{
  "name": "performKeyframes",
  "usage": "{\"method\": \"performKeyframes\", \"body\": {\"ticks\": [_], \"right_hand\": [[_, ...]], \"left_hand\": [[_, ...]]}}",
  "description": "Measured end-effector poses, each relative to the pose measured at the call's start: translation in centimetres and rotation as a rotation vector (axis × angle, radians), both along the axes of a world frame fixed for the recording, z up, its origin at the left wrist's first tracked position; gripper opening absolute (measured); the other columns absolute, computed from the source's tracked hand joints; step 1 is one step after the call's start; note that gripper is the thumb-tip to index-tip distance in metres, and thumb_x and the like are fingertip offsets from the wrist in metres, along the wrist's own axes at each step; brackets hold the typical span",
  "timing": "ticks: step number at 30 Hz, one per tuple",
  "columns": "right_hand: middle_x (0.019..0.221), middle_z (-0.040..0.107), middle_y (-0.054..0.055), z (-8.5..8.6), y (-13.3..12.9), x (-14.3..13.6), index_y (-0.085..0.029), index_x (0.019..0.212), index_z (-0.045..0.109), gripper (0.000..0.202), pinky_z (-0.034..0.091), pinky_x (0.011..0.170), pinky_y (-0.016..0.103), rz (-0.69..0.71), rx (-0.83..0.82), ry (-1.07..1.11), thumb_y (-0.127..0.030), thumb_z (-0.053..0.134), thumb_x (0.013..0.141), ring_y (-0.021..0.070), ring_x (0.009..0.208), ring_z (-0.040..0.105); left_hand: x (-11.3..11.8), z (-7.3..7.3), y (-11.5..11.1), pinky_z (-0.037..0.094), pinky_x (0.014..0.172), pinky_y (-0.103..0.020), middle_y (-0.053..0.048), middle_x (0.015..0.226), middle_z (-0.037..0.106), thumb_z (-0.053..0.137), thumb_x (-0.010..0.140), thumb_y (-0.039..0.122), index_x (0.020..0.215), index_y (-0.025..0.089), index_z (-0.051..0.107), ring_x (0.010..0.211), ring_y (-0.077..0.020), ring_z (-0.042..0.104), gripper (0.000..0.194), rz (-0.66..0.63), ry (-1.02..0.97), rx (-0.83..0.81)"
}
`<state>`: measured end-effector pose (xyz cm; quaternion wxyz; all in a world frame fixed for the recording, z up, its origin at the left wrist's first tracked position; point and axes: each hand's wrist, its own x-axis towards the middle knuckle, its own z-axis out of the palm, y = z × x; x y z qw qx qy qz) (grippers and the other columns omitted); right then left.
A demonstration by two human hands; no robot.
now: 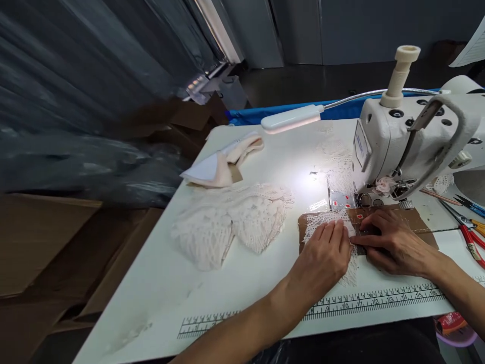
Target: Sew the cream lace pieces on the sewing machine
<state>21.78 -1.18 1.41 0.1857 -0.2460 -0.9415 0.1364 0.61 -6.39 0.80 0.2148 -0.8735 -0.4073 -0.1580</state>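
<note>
A strip of white lace [322, 218] lies at the needle area of a white sewing machine [394, 131], over a brown tape-covered patch of the table [415, 220]. My left hand [331, 250] rests on the lace, fingers stretched out and pressing it flat. Just right of it, my right hand [390, 242] lies on the brown patch, its fingers spread and the index fingertip touching the lace edge. More lace hangs down between the hands toward the printed ruler [341, 306]. Lace [339, 156] also lies behind the needle.
Stacked lace pieces [227, 217] lie left of the machine, with folded cream fabric [223, 162] behind. A lamp [291, 119] hangs over the white table [159, 293]. Red-handled scissors [468, 235] lie at the right. Cardboard boxes [41, 242] stand left of the table.
</note>
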Motion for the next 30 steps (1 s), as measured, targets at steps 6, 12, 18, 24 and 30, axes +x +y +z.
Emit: {"method": "performKeyframes", "body": {"ticks": [6,12,18,24,30], "right_hand": [[0.099,0.061,0.010,0.0,0.0,-0.1,-0.025,0.113,0.073,0.033,0.049,0.078,0.042,0.002,0.030,-0.011,-0.017,0.054,0.088,0.0242,0.093,0.056],[0.103,0.061,0.010,-0.2,0.0,-0.2,-0.025,0.115,0.072,0.033,0.048,0.087,0.045,0.010,0.043,-0.012,-0.018,0.054,0.089,0.0243,0.099,0.056],[0.107,0.061,0.010,-0.3,0.0,-0.1,-0.026,0.114,0.073,0.031,0.043,0.094,0.046,-0.004,0.024,-0.020,-0.021,0.055,0.089,0.0253,0.107,0.053],[0.104,0.061,0.010,-0.7,0.0,-0.1,-0.023,0.115,0.072,0.031,0.041,0.091,0.044,0.001,0.058,-0.039,-0.023,0.053,0.091,0.0253,0.104,0.052],[0.102,0.061,0.011,-0.7,-0.1,-0.2,-0.021,0.114,0.071,0.030,0.041,0.089,0.043,-0.024,0.149,-0.052,-0.024,0.048,0.095,0.0256,0.104,0.052]], "left_hand": [[-0.1,0.4,0.0,0.054,0.079,-0.036,-0.020,0.102,0.072,0.044,0.101,0.018,0.104,0.000,0.067,0.089,-0.0246,0.067,0.030,0.018,-0.007,-0.006],[-0.6,0.9,0.8,0.051,0.068,-0.034,-0.015,0.097,0.072,0.045,0.100,0.017,0.107,0.005,0.068,0.078,-0.0208,0.064,0.027,-0.002,0.087,-0.024],[-1.4,0.6,2.0,0.050,0.075,-0.038,-0.018,0.123,0.067,0.040,0.102,0.021,0.113,0.006,0.066,0.087,-0.0227,0.062,0.032,-0.109,0.089,-0.025],[-1.7,0.3,2.3,0.047,0.074,-0.040,-0.022,0.123,0.066,0.039,0.103,0.022,0.119,0.000,0.062,0.090,-0.0269,0.060,0.036,-0.156,0.174,-0.045],[-1.5,0.7,2.8,0.044,0.077,-0.041,-0.022,0.129,0.063,0.037,0.103,0.026,0.124,0.000,0.059,0.092,-0.0277,0.059,0.041,-0.110,0.205,-0.146]]}}
